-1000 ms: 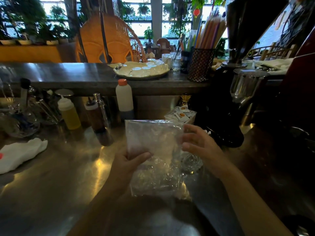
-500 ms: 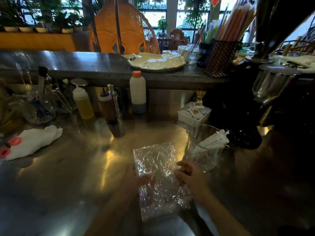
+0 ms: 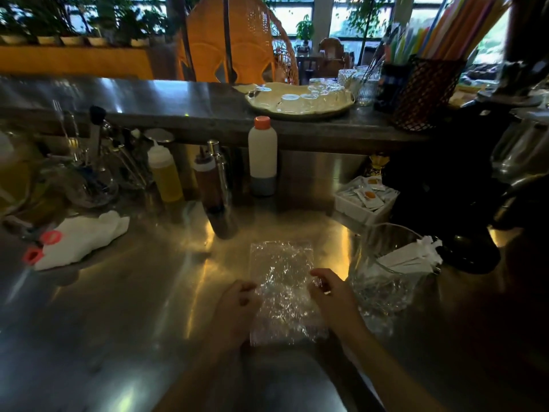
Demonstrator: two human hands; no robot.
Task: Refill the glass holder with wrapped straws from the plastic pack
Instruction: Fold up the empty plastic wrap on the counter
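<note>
Steel counter gleams under dim café light, bottles and a white cloth off to the side. From your head view, the plastic pack lies flat on the counter before you, with the glass holder just beside it on the right, a few wrapped straws already leaning inside. Your left hand and right hand each have a pinching grip on an edge of the pack (whether any straws remain inside, I cannot tell). Find the open end, part it gently, and keep the crinkly film pinned so it doesn't slide.
</note>
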